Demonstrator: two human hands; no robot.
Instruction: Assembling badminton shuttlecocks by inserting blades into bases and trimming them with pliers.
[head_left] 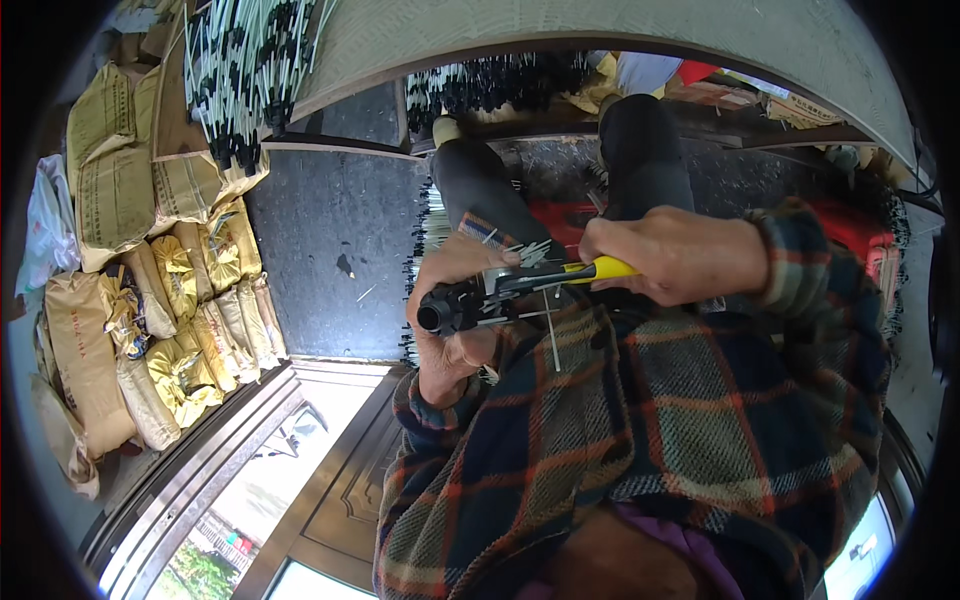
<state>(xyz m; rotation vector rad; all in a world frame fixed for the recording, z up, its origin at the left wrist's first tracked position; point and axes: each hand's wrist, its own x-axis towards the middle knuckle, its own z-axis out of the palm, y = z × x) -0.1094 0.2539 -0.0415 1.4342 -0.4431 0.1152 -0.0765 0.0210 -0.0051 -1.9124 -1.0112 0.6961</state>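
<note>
Centrally, black part inside left grip, yellow-handled tool alongside

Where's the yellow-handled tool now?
Head view, just right of centre: the yellow-handled tool is in the right hand, its head beside the black piece in the left hand.

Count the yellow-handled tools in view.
1: the yellow-handled tool is in the right grip, its dark end beside the black piece in the left grip. Others could be hidden.
</note>
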